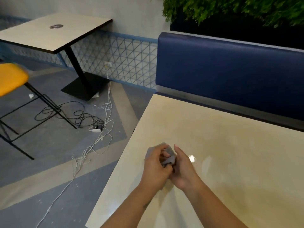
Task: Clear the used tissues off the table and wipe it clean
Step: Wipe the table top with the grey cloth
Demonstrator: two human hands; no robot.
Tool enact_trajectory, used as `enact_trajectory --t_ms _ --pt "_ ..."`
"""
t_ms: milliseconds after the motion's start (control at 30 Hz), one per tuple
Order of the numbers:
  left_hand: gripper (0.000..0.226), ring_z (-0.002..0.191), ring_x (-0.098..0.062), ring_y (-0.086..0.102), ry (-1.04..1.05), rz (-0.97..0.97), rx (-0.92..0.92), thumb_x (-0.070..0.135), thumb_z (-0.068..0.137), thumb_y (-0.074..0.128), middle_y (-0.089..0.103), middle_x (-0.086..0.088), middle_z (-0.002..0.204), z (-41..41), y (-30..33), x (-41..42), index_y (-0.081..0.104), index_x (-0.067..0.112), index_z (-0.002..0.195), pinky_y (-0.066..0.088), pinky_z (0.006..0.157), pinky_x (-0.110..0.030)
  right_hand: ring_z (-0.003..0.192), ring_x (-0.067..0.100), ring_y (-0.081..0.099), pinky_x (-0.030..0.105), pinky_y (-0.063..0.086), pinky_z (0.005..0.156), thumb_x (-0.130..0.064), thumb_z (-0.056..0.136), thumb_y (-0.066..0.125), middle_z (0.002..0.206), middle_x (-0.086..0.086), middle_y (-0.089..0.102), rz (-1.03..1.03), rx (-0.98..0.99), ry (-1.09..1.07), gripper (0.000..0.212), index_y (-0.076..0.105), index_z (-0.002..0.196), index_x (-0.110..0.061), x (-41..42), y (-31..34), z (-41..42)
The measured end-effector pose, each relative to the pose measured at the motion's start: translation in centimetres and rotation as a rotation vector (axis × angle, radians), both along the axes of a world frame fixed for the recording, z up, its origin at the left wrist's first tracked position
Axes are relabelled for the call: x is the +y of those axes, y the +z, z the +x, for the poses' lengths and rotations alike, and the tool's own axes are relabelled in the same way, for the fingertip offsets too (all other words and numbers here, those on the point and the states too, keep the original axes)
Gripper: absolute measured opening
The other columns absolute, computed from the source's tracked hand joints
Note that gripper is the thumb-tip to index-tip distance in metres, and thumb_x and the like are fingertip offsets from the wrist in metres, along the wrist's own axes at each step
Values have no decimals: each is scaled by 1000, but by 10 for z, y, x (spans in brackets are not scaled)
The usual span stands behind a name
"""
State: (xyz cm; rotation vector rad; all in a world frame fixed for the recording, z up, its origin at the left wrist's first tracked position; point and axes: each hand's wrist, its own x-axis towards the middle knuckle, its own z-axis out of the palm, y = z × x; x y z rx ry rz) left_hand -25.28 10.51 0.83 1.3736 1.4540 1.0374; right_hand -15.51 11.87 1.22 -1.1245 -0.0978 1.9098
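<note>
Hands, left [155,163] and right [182,168], bunching grey cloth [169,156], over cream table [230,145]

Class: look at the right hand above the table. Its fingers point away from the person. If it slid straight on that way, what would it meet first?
Probably nothing on the table: the way ahead of the right hand looks free up to the blue bench backrest beyond the far edge, though depth is hard to judge.

The cream table [213,145] has a glossy top with a bright glare spot [191,158] just right of the fingers. Beyond the fingertips its bare surface runs to the far edge. Left of the fingers, past the table's edge, the grey floor [49,145] carries tangled black and white cables [92,122].
</note>
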Motion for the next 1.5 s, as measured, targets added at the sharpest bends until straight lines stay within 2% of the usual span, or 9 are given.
enact_trajectory --t_ms 233,367,500,600,800,1000,1167,1333,1500 --pt "37 79 -2 58 -194 20 -34 9 79 61 62 8 89 -46 -1 40 56 37 104 46 67 -12 59 21 51 28 49 57 -7 94 43 57 11 54 -125 -188 -268 29 55 68 -2 31 -17 -21" --pt "32 64 1 50 -89 6 -1 5 88 55 60 9 87 -73 -20 79 57 34 99 39 58 -8 66 24 52 24 46 60 -11 97 45 73 15 56 98 -607 -324 17 61 98 -5 48 4 -18" --pt "23 60 0 49 -42 26 120 9 92 52 59 2 96 -85 -38 118 58 26 106 39 60 -8 109 11 54 24 47 92 -26 98 46 122 -11 57 499 -1166 -55 35 51 133 -28 67 7 -28" --pt "28 74 -4 51 -31 50 238 5 89 53 58 -2 107 -85 -52 146 58 18 113 35 70 -7 139 14 28 43 20 117 -44 95 46 147 -8 39 537 -1378 306 47 41 140 -32 85 -22 -36" --pt "36 118 -34 38 148 -67 540 18 92 52 47 -16 128 -75 -79 198 51 6 126 22 99 -32 146 23 -9 48 -4 116 -45 100 28 160 0 -1 402 -1726 559 54 13 150 -31 123 -68 -47" --pt "53 116 -38 48 18 -394 419 38 102 20 54 -23 126 -63 -95 243 51 0 121 35 96 -40 143 23 -21 51 -13 114 -55 86 -8 157 1 -19 366 -1895 694 65 -14 147 -31 147 -100 -60" --pt "57 119 -36 49 36 -369 433 38 102 14 55 -21 127 -57 -86 248 51 0 122 36 97 -38 144 21 16 48 7 111 -50 93 26 155 2 25 442 -2024 620 64 23 149 -18 152 -111 -37" --pt "55 113 -38 51 66 -380 545 37 102 12 58 -21 120 -54 -82 247 51 3 121 38 88 -39 138 15 -23 41 -20 113 -52 91 1 158 0 -12 432 -2038 700 65 -19 144 -20 181 -106 -12" --pt "52 109 -37 53 98 -373 585 36 102 13 60 -21 117 -51 -83 247 52 5 119 37 82 -36 144 23 -18 45 -13 115 -51 97 3 158 2 -18 386 -2034 754 65 -17 148 -17 224 -103 -25"
